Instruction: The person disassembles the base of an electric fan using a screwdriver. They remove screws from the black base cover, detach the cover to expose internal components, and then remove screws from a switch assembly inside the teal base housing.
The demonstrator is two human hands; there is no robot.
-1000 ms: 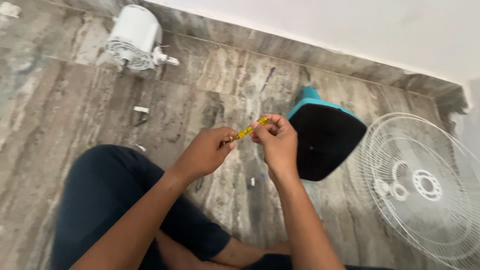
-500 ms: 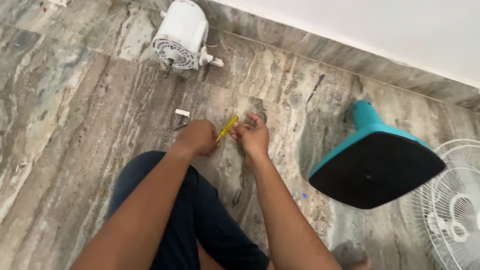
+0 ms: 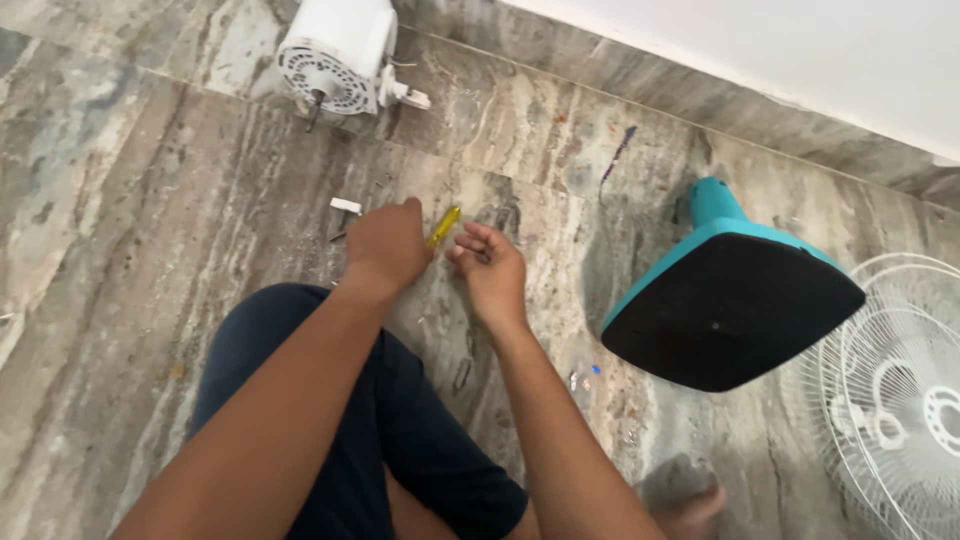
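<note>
My left hand [image 3: 385,245] is closed around a small screwdriver with a clear yellow handle [image 3: 444,226], low over the grey marbled floor. Only the handle's end shows past the fingers; the blade is hidden. My right hand [image 3: 487,266] hovers just right of the handle with fingers loosely curled and apart, and I see nothing in it. Both forearms reach forward over my knee in dark blue cloth [image 3: 330,420].
A white fan motor housing [image 3: 328,55] lies at the top by the wall. A teal fan base [image 3: 725,295] lies tipped on its side at the right, beside a white wire fan guard [image 3: 900,395]. A small white part [image 3: 346,205] and tiny bits dot the floor.
Both hands have gone from chest height down to the floor and forward. My right hand has let go of the screwdriver's end, which my left hand alone now holds. The view shifted left.
</note>
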